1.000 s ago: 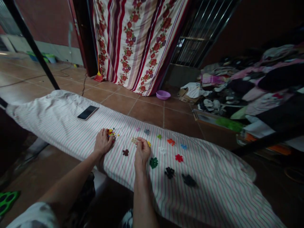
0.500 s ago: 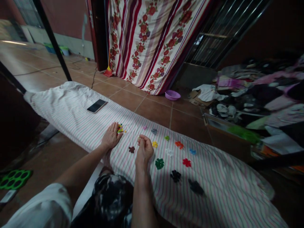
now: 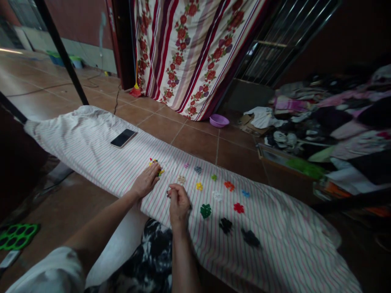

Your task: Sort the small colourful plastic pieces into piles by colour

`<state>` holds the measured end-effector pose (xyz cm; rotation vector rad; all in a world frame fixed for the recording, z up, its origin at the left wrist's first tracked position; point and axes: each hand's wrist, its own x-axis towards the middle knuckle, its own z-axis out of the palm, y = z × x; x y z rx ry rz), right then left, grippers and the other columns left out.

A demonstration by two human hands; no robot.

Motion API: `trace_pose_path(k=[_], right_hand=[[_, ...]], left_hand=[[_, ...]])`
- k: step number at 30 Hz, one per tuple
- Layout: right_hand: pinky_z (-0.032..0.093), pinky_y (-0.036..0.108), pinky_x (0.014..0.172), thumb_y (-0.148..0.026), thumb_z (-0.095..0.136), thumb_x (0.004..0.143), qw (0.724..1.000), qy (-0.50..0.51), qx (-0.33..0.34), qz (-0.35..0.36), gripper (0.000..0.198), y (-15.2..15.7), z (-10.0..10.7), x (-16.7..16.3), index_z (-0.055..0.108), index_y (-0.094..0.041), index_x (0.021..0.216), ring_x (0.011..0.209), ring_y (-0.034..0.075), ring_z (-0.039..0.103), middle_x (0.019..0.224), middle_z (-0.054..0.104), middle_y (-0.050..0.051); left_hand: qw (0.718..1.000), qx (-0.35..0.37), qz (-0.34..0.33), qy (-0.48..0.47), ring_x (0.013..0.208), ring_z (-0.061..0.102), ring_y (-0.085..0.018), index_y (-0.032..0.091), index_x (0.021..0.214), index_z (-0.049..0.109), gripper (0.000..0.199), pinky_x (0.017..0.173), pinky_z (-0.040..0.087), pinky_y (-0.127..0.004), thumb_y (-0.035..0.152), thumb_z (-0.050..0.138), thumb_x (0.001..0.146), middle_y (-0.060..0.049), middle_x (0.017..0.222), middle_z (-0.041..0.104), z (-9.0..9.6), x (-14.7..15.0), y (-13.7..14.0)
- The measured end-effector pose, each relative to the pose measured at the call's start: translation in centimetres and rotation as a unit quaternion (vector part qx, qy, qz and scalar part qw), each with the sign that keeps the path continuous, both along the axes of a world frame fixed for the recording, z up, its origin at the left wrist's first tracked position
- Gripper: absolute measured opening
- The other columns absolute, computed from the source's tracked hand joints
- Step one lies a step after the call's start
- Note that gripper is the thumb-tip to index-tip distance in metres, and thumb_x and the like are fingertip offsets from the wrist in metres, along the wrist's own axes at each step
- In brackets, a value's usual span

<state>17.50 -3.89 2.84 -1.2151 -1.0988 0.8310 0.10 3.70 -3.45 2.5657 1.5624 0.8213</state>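
Multicoloured pieces [image 3: 161, 173] clustered around left fingers [image 3: 155, 168], partly covered.

left grip [image 3: 149, 178] laid over mixed coloured pieces [image 3: 161, 173] | right grip [image 3: 170, 190] at brown pieces [image 3: 168, 194] | phone [image 3: 124, 138] at left, on striped cloth [image 3: 284, 232]

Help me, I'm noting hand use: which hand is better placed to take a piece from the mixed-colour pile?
Probably the left hand: it rests partly over the mixed-colour pile. The right hand is apart from that pile, at the brown pieces.
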Motion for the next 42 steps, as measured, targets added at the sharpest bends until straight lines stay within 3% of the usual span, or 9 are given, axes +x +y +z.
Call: trace_pose_path(k=[5,9,15,22,28,34,38,42], right_hand=[[0.051,0.029,0.071,-0.033,0.052,0.084,1.0,-0.03,-0.002,0.006,0.022,-2.7,-0.3,1.2,0.07,-0.021,0.083,0.075,0.017,0.064,0.082,0.07,0.003],[0.051,0.028,0.065,-0.031,0.055,0.081,0.999,-0.032,-0.022,-0.024,0.018,-5.0,0.0,1.9,0.071,-0.023,0.08,0.068,0.017,0.064,0.079,0.069,0.002],[0.051,0.027,0.061,-0.032,0.056,0.079,0.996,-0.067,0.004,-0.053,0.017,-6.2,1.1,1.4,0.07,-0.023,0.074,0.062,0.016,0.062,0.073,0.068,0.001],[0.052,0.025,0.057,-0.04,0.06,0.076,0.992,-0.082,-0.053,-0.079,0.022,-7.8,0.1,-0.1,0.072,-0.021,0.072,0.058,0.016,0.062,0.067,0.068,0.002],[0.054,0.026,0.059,-0.042,0.062,0.076,0.987,-0.095,-0.082,-0.104,0.023,-9.4,1.5,-0.8,0.072,-0.021,0.073,0.062,0.017,0.063,0.069,0.069,0.003],[0.053,0.027,0.061,-0.045,0.065,0.074,0.98,-0.075,-0.107,-0.148,0.025,-10.0,2.1,-1.1,0.072,-0.021,0.074,0.063,0.018,0.063,0.069,0.068,0.004],[0.051,0.026,0.059,-0.045,0.062,0.075,0.978,-0.075,-0.109,-0.161,0.025,-10.2,1.7,-1.6,0.072,-0.022,0.072,0.06,0.017,0.06,0.062,0.064,0.002],[0.052,0.027,0.062,-0.045,0.061,0.074,0.978,-0.083,-0.115,-0.151,0.026,-10.0,1.9,-2.5,0.072,-0.022,0.073,0.063,0.019,0.062,0.065,0.066,0.003]], left_hand=[[1.0,0.007,-0.025,0.013,0.146,0.035,-0.024,0.013,0.145,0.04,0.051,0.116,0.038,-0.048,0.034,0.031,0.099,-0.018,0.152,0.043,0.8,0.2,-0.2],[0.998,0.022,-0.045,0.024,0.143,0.039,-0.025,0.011,0.141,0.047,0.05,0.116,0.038,-0.047,0.034,0.03,0.1,-0.017,0.149,0.047,1.0,0.5,-0.1],[0.995,0.032,-0.076,0.051,0.142,0.041,-0.025,0.015,0.136,0.054,0.045,0.117,0.038,-0.048,0.032,0.034,0.099,-0.014,0.147,0.051,1.1,0.8,-0.2],[0.994,0.052,-0.059,0.071,0.146,0.032,-0.031,0.019,0.136,0.055,0.044,0.118,0.033,-0.051,0.036,0.042,0.097,-0.011,0.147,0.051,1.5,0.9,0.1],[0.986,0.068,-0.127,0.082,0.141,0.039,-0.029,0.02,0.135,0.054,0.043,0.116,0.031,-0.05,0.036,0.042,0.097,-0.012,0.144,0.053,2.1,1.4,1.8],[0.983,0.051,-0.161,0.07,0.128,0.049,-0.027,0.017,0.104,0.067,0.028,0.111,0.035,-0.048,0.033,0.046,0.095,-0.012,0.122,0.065,3.2,2.7,3.8],[0.988,0.048,-0.138,0.052,0.112,0.054,-0.027,0.016,0.089,0.067,0.021,0.101,0.042,-0.049,0.026,0.048,0.092,-0.012,0.094,0.067,3.4,2.2,4.6],[0.992,0.054,-0.112,0.02,0.1,0.057,-0.025,0.015,0.085,0.065,0.025,0.09,0.05,-0.044,0.024,0.043,0.094,-0.012,0.089,0.065,3.1,0.9,4.7]])
